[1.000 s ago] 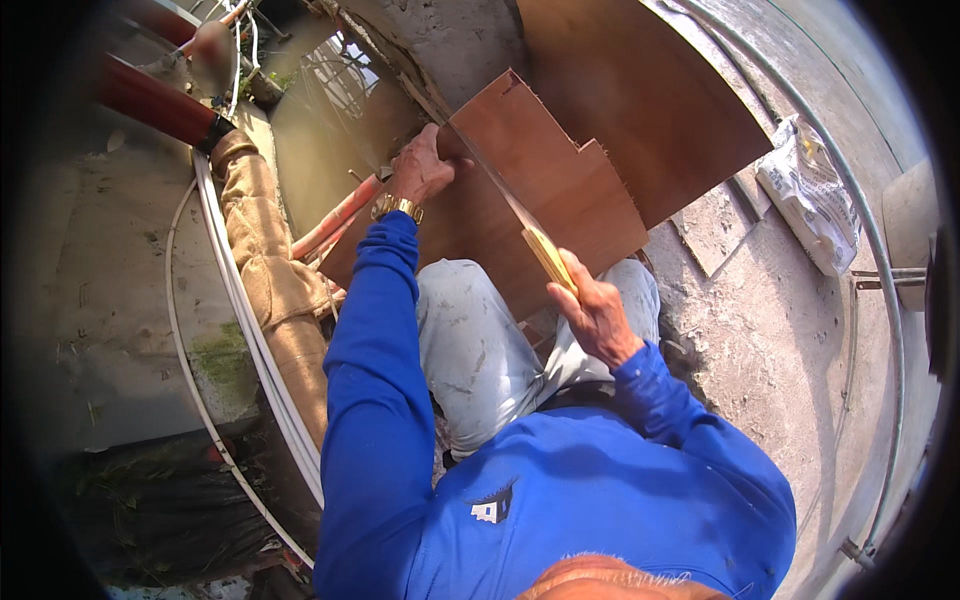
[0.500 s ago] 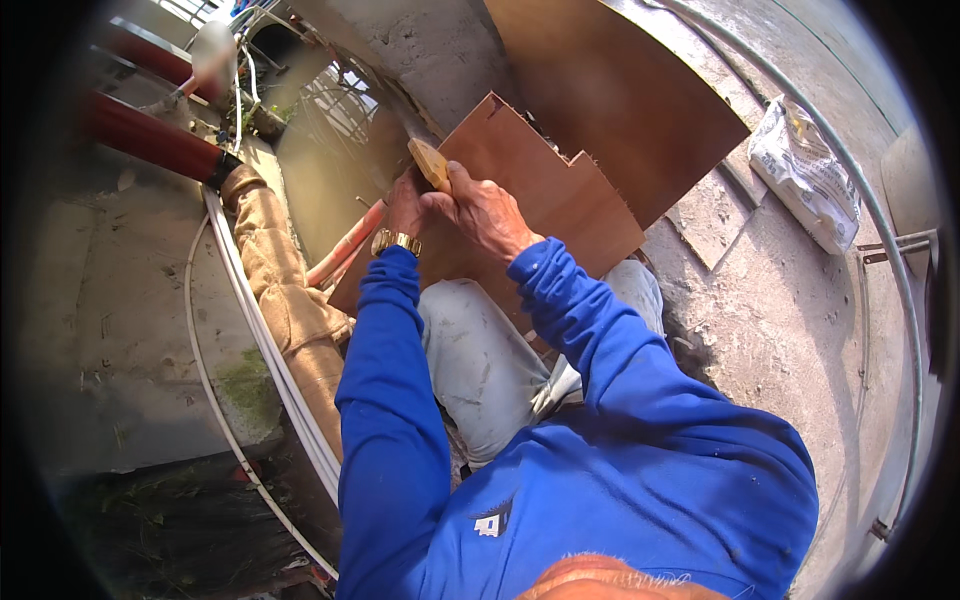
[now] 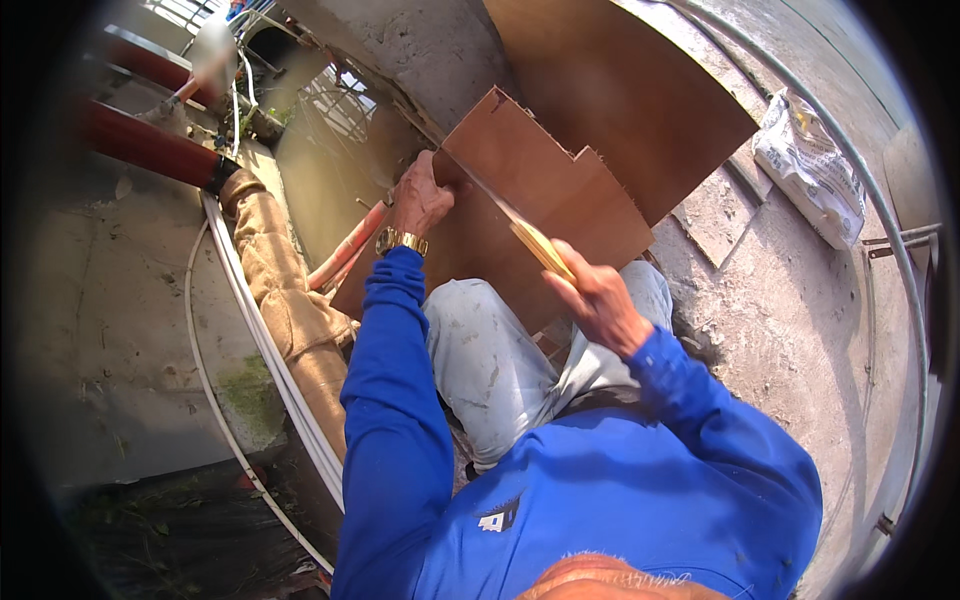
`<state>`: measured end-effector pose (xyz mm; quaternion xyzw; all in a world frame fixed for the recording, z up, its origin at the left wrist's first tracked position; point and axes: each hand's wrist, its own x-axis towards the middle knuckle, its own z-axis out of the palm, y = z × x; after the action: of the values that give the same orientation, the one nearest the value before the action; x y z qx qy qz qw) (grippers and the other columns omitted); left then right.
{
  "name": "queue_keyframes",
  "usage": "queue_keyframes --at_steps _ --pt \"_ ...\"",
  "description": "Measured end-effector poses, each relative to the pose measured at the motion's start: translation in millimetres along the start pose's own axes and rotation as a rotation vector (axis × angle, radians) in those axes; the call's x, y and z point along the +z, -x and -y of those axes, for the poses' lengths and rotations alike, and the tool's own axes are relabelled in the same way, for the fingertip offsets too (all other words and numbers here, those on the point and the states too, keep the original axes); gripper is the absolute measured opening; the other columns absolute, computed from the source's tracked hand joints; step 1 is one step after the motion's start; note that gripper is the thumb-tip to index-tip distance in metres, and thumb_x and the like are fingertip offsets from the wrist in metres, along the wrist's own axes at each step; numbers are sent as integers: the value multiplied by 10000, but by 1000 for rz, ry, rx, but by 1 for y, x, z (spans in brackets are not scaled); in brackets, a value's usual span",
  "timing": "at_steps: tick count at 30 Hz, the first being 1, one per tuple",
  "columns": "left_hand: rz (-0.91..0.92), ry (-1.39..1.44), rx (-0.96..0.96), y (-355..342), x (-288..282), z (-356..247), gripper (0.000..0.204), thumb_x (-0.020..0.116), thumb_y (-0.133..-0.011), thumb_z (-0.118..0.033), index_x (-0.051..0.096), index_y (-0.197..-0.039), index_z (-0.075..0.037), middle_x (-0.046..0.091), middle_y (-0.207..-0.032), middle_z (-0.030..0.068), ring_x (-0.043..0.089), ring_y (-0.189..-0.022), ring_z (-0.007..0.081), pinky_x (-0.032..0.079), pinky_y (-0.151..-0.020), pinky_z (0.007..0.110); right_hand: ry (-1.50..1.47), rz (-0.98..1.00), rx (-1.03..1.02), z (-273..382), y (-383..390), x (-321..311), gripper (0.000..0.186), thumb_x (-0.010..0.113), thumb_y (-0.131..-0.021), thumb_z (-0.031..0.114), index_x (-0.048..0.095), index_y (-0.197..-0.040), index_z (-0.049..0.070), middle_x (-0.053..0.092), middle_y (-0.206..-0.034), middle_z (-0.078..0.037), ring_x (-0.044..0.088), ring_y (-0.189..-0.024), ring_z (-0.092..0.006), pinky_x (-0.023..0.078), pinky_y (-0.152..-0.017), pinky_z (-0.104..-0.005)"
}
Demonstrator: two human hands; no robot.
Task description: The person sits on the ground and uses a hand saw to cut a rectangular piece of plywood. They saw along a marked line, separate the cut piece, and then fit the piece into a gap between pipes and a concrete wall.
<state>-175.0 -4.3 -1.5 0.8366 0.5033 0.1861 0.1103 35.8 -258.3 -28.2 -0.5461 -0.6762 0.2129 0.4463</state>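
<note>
Just past the knees of some pale grey trousers (image 3: 480,350) sits a stepped, reddish-brown plywood board (image 3: 570,200), with a yellow-handled, thin metal handsaw (image 3: 540,247) slanting across it. Right hand (image 3: 605,303) has its fingers wrapped round the handle. Left hand (image 3: 420,195), chunky gold-coloured wristwatch (image 3: 403,241) and all, is on the board by the blade's far end; fingers are partly hidden, so can't tell if they're pinching or flat. Bigger brown sheet (image 3: 640,110) lies behind, white sack (image 3: 812,172) off to the right.
</note>
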Motion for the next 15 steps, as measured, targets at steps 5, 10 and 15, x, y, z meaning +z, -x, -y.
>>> queue_keyframes --at_steps 5,10,15 --pt "-91 217 94 7 1 22 499 749 -829 -307 604 -1217 -28 709 -1095 223 681 -1031 420 546 -872 452 -51 -69 -14 10 -143 60 512 539 -1027 468 548 -1248 6 681 -788 -286 688 -752 -471 556 -665 -509" --pt "-66 219 75 25 -16 -17 541 810 -753 -380 615 -1132 -47 707 -1048 224 664 -997 451 529 -834 523 -46 -68 4 20 -99 36 589 536 -1030 464 521 -1307 -56 676 -786 -304 698 -765 -464 563 -682 -505" --pt "46 -4 -86 14 -16 -19 540 815 -766 -334 593 -1145 -21 696 -1055 254 650 -1016 460 521 -861 502 -111 7 128 11 24 7 564 626 -1007 329 482 -1404 -44 672 -852 -288 701 -786 -438 556 -678 -444"
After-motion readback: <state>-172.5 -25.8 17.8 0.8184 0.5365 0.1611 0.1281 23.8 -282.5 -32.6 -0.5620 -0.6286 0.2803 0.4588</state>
